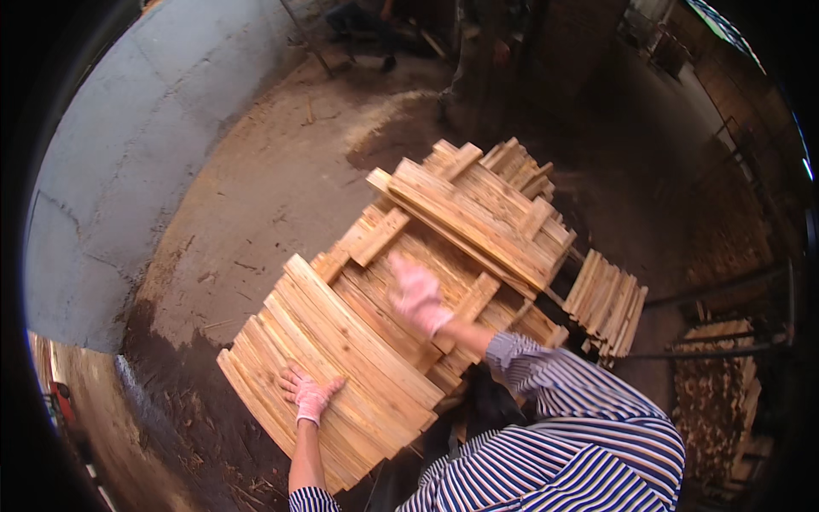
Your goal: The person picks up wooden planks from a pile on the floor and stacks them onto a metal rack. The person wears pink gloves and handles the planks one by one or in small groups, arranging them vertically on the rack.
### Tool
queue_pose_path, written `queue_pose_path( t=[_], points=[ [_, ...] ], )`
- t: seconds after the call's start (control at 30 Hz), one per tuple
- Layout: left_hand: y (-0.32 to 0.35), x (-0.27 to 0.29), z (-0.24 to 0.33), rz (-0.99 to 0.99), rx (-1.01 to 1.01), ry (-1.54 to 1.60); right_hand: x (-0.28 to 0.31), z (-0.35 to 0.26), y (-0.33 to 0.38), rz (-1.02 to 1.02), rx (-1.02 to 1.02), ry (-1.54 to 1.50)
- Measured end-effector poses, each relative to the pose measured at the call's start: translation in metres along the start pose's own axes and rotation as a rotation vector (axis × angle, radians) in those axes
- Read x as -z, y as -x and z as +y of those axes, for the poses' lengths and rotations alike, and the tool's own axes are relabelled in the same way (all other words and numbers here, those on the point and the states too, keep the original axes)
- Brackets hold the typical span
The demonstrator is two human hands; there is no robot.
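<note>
My left hand [311, 394], in a pinkish work glove, lies with fingers spread on a layer of wooden planks [358, 350] set side by side at the near left. Nothing is gripped in it. Over the middle of the stack, my right hand [415, 294], gloved alike, is smeared by motion, so its fingers cannot be read. Below it is a recessed stretch of boards, with a short crosspiece [476, 303] on one side and another short wooden block [380, 238] on the other. Farther back, long planks [469, 224] lie across the pile.
A smaller bundle of wood strips [606, 303] stands right of the stack. More piled wood [712, 401] is at the far right, near dark metal bars. A grey wall [145, 145] rises on the left beside a dirt-strewn floor [256, 205].
</note>
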State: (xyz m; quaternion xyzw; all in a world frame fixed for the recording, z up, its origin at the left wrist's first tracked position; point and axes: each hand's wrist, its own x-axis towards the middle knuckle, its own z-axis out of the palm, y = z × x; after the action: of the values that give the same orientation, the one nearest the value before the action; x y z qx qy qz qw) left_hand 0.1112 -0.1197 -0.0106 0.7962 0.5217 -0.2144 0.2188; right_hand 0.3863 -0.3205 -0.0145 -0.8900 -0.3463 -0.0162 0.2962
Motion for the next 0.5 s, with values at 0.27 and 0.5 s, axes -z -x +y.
queue_pose_path(
  t=[0.27, 0.5],
  points=[
    [-0.007, 0.000, -0.011, -0.023, 0.054, -0.069, 0.101, 0.134, -0.063, -0.391, -0.342, 0.392],
    [-0.007, 0.006, -0.006, 0.013, 0.034, -0.076, 0.133, 0.180, -0.083, -0.333, -0.403, -0.327]
  ],
)
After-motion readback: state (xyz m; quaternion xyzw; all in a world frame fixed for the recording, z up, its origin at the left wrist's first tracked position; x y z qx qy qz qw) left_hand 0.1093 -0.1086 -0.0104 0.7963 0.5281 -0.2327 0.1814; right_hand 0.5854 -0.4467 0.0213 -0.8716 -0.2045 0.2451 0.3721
